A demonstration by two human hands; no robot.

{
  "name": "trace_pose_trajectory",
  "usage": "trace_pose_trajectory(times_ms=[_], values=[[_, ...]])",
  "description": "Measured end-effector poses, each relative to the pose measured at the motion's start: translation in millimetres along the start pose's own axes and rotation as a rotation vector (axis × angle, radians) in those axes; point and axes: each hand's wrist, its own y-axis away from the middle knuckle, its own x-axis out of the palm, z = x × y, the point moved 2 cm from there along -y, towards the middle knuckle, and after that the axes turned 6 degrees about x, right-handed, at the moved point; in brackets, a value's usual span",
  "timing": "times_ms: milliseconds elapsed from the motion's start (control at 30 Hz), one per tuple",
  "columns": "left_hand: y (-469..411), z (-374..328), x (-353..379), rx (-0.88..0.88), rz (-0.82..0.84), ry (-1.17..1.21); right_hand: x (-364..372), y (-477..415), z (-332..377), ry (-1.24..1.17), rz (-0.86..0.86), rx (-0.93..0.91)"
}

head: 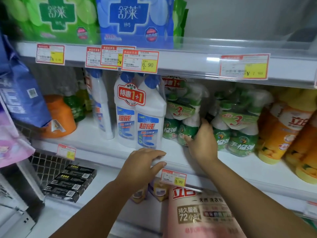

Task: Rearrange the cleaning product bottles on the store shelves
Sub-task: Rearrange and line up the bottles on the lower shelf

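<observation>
A shrink-wrapped twin pack of white toilet cleaner bottles [139,112] with blue caps stands at the middle of the white shelf [96,143]. Right of it stands a wrapped pack of green spray bottles [181,115], and a second green pack [238,124] stands further right. My right hand [202,141] reaches into the gap between the two green packs, with its fingers against the right side of the left pack. My left hand [145,162] rests with fingers curled over the shelf's front edge, just below the twin pack, holding no bottle.
Another white bottle [101,103], green bottles [75,105] and an orange jug [60,117] stand to the left; orange-yellow bottles [283,127] crowd the right. A blue bag [22,97] hangs at left. Below lie black boxes [70,184] and a pink detergent bag [202,215].
</observation>
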Motion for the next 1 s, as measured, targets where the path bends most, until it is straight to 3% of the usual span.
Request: trace_pose_trajectory(times_ms=[333,667,1000], values=[[-10.9,-30.2,14.2,-0.011,-0.044,0.057,-98.5,46.2,-57.3,-0.118,0.156,-0.006],[-40.8,-102.5,68.3,0.029,0.094,0.195,-156.4,42.2,-113.0,-0.28,0.219,0.057],[-54.0,-118.5,76.9,-0.008,-0.082,0.277,-154.6,38.2,-124.4,-0.366,0.283,0.071]])
